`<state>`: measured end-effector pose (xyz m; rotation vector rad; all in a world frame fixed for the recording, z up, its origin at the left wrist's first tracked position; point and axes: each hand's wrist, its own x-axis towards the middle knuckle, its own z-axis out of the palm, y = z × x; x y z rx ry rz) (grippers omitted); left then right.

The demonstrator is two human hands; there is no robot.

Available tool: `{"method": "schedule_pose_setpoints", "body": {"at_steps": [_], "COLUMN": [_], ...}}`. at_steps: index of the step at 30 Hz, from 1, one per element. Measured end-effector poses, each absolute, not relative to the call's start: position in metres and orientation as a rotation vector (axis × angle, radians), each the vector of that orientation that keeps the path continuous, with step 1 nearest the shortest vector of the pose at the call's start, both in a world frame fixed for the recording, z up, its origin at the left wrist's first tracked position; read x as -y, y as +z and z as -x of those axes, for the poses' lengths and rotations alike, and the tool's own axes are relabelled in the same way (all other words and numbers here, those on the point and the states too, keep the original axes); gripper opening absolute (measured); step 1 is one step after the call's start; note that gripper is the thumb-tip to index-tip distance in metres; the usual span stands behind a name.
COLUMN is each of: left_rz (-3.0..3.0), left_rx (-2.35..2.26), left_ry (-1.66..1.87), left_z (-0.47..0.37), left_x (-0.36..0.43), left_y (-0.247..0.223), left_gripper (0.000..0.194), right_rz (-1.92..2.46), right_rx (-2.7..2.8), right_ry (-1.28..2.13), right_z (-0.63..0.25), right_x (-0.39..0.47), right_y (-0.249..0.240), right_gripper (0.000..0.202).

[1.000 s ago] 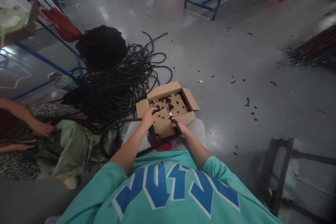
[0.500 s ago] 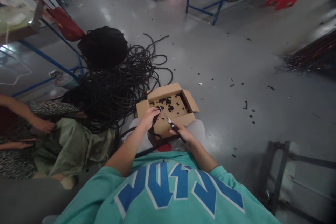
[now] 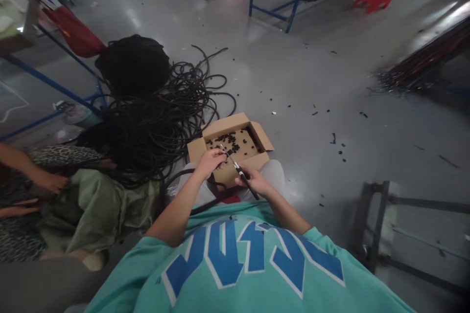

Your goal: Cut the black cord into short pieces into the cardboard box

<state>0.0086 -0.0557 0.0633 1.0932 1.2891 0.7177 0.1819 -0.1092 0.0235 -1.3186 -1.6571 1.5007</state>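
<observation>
Far out to the left of both hands, a co-worker's hand [image 3: 51,182] rests on a patterned lap, beside a heap of green cloth [image 3: 99,205]. Between that cloth and the person's own hands lies a big tangle of black cord [image 3: 157,112] on the floor, with a dark bundle [image 3: 132,63] behind it.

The left hand [image 3: 210,161] is curled with its fingers closed together, pinching the end of a strand of the black cord that loops up from under the wrist. It hovers over the near edge of the cardboard box [image 3: 196,149]. Whether the fingertips fully clamp the strand is hard to tell at this size, but they are drawn tight around it.

Just right of it, the right hand [image 3: 253,182] is wrapped around the dark handles of the scissors [image 3: 237,170]. The pale blades point up and left toward the left fingertips and nearly meet them; whether the blades stand apart or together cannot be told.

The box sits open on the floor just beyond both hands, flaps spread, with small black cut pieces [image 3: 231,143] scattered on its bottom. Further right of the hands, more black bits [image 3: 336,139] dot the grey floor, and a metal frame [image 3: 382,220] stands well apart.
</observation>
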Motion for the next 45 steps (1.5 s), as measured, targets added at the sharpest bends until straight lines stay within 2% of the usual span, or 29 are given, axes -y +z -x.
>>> {"method": "schedule_pose_setpoints", "body": {"at_steps": [7, 15, 28, 35, 40, 45], "left_rz": [-1.230, -1.440, -1.706, -1.711, -1.693, -1.669], "left_rx": [-1.219, -1.308, -1.381, -1.472, -1.441, -1.419], "left_ry": [0.592, 0.557, 0.668, 0.684, 0.671, 0.677], "left_z": [0.003, 0.015, 0.007, 0.006, 0.004, 0.005], "left_x": [0.060, 0.053, 0.057, 0.054, 0.053, 0.045], "left_y": [0.076, 0.071, 0.071, 0.059, 0.058, 0.053], "left_gripper": [0.017, 0.013, 0.017, 0.016, 0.017, 0.016], "right_rz": [1.445, 1.350, 1.317, 1.264, 1.268, 1.273], "right_rx": [1.907, 1.682, 1.299, 1.171, 1.236, 1.193], "right_ry": [1.348, 1.425, 1.674, 1.875, 1.745, 1.764], "right_z": [-0.174, -0.169, -0.165, -0.166, -0.168, -0.164], "right_x": [0.119, 0.119, 0.120, 0.116, 0.106, 0.101], "right_y": [0.049, 0.038, 0.027, 0.028, 0.023, 0.017], "right_gripper": [0.057, 0.043, 0.041, 0.047, 0.049, 0.046]}}
